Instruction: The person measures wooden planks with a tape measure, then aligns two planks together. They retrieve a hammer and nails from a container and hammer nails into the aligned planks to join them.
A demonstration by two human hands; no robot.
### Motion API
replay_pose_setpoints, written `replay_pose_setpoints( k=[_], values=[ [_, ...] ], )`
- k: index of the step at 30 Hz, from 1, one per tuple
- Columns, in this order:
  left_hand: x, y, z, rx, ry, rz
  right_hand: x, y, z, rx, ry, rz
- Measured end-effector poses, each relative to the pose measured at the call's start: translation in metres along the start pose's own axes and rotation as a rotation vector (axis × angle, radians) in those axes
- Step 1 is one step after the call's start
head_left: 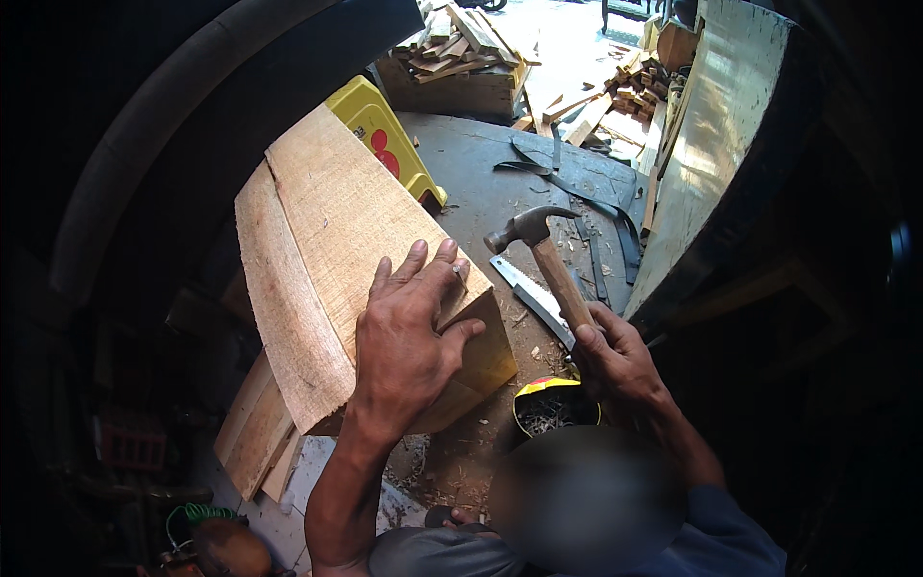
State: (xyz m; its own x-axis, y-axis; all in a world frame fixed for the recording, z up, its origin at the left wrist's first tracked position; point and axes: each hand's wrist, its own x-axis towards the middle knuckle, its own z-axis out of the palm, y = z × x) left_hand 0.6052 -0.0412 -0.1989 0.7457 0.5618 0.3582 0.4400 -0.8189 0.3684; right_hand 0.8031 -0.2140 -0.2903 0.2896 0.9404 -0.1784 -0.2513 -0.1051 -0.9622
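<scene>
My left hand (409,332) lies flat, fingers spread, on the near end of a thick rough wooden block (332,216) that leans on other boards. My right hand (615,361) grips the wooden handle of a claw hammer (538,245), whose steel head is raised to the right of the block, a little above the floor. Just below the right hand stands a small yellow-rimmed tin (553,409) filled with nails.
A saw blade (534,298) lies on the concrete floor under the hammer. A yellow plastic stool (389,139) stands behind the block. Black straps (577,192) and wood offcuts (461,48) lie farther back. A large pale panel (711,125) rises on the right. Stacked planks (255,433) sit lower left.
</scene>
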Motion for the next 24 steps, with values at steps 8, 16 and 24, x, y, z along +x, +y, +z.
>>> replay_pose_setpoints(
  k=[8, 16, 24],
  values=[
    [-0.001, 0.002, 0.000, -0.011, -0.022, -0.011, -0.014, 0.019, -0.005, 0.062, -0.047, 0.066],
    [-0.001, 0.001, 0.003, -0.021, 0.013, -0.011, -0.014, 0.014, -0.007, 0.055, -0.024, 0.036],
    [-0.002, -0.001, 0.005, -0.018, 0.021, 0.002, -0.021, -0.018, 0.001, -0.129, 0.127, -0.077]
  ],
)
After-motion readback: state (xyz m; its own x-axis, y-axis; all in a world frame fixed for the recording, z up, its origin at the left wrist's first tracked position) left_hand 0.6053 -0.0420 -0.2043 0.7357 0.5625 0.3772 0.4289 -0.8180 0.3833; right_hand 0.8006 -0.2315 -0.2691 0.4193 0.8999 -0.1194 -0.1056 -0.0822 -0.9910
